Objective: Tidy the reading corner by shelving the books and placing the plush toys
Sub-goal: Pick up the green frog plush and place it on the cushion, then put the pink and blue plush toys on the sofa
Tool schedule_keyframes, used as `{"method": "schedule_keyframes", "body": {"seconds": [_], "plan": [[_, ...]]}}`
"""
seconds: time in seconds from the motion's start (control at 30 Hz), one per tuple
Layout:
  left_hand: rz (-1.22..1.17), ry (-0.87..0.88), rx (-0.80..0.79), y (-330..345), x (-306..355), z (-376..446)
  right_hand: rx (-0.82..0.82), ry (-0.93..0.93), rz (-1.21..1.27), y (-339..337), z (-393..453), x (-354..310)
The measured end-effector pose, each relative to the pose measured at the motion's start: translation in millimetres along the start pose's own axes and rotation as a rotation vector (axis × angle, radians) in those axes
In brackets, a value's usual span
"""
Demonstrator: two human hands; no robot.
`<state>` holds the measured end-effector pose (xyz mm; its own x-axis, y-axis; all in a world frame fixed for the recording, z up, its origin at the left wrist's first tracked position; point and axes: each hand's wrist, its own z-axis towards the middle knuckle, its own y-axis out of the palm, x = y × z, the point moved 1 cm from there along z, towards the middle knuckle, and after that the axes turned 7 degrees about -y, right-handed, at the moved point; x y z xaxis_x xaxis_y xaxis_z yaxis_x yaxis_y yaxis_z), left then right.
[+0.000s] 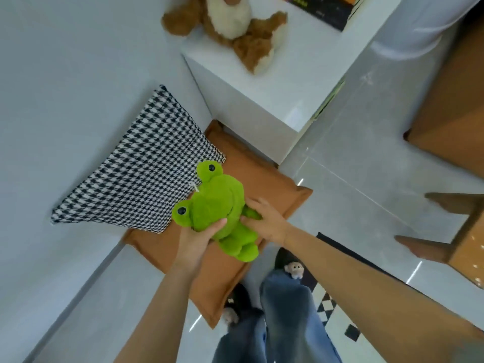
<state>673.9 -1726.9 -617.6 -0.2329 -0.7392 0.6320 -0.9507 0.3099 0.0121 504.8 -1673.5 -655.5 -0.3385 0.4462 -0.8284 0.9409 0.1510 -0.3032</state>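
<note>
Two hands hold a green frog (222,205) above a brown cushion (264,184) on the floor: the left hand (195,238) grips its head from below, and the right hand (264,221) grips its side. Behind the frog a checked pillow (136,176) leans on the wall. Farther, a bear (227,24) sits on a white shelf (262,100), near some books (327,9).

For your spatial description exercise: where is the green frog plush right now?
In the head view, the green frog plush is at centre, held by the left hand and right hand above the orange cushion, beside the houndstooth pillow.
</note>
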Motion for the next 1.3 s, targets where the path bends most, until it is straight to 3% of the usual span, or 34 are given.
{"method": "schedule_keyframes", "body": {"seconds": [0.1, 0.3, 0.5, 0.77, 0.87, 0.93, 1.03, 1.1, 1.3], "plan": [[0.017, 0.039, 0.077, -16, -16, 68, -0.030, 0.073, 0.056, 14, 50, 25], [0.059, -0.019, 0.200, -57, -58, 196, 0.112, 0.119, 0.105, 48, 98, 94], [-0.063, -0.067, 0.226, -72, -74, 240, 0.109, 0.289, 0.076, 53, 94, 148], [-0.004, -0.116, 0.400, -49, -57, 162, 0.154, 0.415, 0.236, 43, 40, 106], [0.226, -0.125, 0.481, -38, -46, 116, 0.148, 0.460, 0.303, 33, 17, 80], [0.367, -0.088, 0.424, -19, -32, 74, 0.153, 0.497, 0.352, 20, -8, 60], [0.401, -0.181, 0.186, 21, -20, 20, 0.197, 0.525, 0.390, 0, -48, 35], [0.336, -0.237, 0.070, 43, -15, -8, 0.251, 0.537, 0.424, -11, -73, 21], [0.113, -0.277, -0.049, 106, 16, -71, 0.503, 0.565, 0.581, -55, -169, -3]]}}
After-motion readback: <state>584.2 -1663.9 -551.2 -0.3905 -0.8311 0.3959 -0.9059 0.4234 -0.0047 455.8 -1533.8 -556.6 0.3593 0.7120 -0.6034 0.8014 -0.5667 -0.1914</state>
